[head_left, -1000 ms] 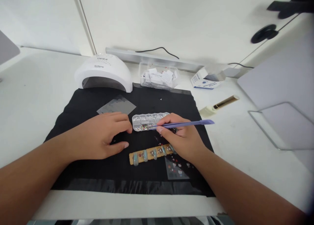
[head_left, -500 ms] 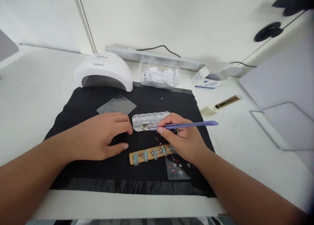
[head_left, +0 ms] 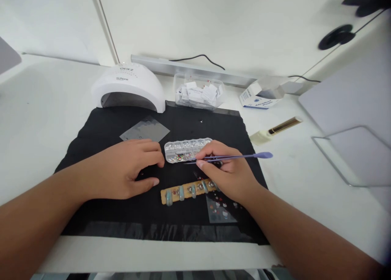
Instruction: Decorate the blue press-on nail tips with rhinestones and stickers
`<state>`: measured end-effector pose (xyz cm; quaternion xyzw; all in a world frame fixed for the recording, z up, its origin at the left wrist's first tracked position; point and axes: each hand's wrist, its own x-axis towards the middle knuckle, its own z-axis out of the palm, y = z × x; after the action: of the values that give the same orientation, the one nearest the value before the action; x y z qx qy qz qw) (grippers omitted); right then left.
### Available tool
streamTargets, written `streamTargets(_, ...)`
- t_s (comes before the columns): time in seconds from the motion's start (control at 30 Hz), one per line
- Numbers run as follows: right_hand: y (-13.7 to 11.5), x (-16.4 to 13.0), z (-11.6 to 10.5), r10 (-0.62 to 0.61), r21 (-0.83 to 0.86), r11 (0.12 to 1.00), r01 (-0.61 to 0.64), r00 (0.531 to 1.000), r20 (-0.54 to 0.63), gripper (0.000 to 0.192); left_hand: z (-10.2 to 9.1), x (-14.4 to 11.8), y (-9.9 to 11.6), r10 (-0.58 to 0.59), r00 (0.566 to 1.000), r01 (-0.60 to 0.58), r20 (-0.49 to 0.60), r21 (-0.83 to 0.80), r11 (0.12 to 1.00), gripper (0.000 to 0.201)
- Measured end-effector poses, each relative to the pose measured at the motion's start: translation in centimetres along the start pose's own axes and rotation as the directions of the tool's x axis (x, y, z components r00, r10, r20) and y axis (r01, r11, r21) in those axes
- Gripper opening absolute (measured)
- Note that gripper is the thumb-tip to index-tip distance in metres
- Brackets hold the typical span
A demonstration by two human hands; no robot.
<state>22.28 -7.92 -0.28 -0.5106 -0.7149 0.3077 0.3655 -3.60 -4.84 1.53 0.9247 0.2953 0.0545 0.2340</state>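
On the black mat [head_left: 128, 121], the right hand [head_left: 227, 176] pinched a purple tool [head_left: 235, 156] between thumb and fingers, held low and nearly level so its thin tip met the gem box [head_left: 185, 149]. The left hand [head_left: 128, 170] lay half-curled, palm down and holding nothing, its fingertips against the box's left end, seemingly to steady it. Just in front of the box, close for easy reach, lay a wooden strip [head_left: 183, 191] of nail tips, with a sticker sheet [head_left: 220, 210] beside the right wrist. Farther back on the desk [head_left: 45, 109] stood a lamp [head_left: 128, 86].
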Motion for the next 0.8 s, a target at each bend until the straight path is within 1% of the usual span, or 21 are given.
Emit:
streamTargets(0.27, 0.2, -0.1, -0.2, -0.119, -0.046, 0.992, 0.119, 0.993, 0.017, 0.010, 0.0, 0.1, 0.1, -0.016, 1.000, 0.016, 0.003, -0.002, 1.000, 0.016)
streamTargets(0.5, 0.4, -0.2, -0.2, -0.125, -0.042, 0.991, 0.123, 0.992, -0.031, 0.009, 0.1, 0.0, 0.0, -0.008, 1.000, 0.008, 0.005, 0.008, 1.000, 0.017)
streamTargets(0.6, 0.3, -0.3, -0.2, -0.119, -0.014, 0.993, 0.119, 0.991, -0.057, 0.008, 0.0, 0.0, 0.0, -0.017, 1.000, 0.017, 0.007, 0.003, 1.000, 0.017)
streamTargets(0.7, 0.1, -0.3, -0.7, -0.121, -0.006, 0.993, 0.121, 0.988, -0.097, 0.008, 0.0, 0.0, -0.1, -0.025, 1.000, 0.025, 0.003, 0.000, 1.000, 0.017)
streamTargets(0.8, 0.1, -0.3, -1.9, -0.184, -0.046, 0.983, 0.180, 0.977, -0.110, 0.010, -0.2, -0.1, -0.2, -0.027, 1.000, 0.026, -0.014, -0.007, 1.000, 0.016)
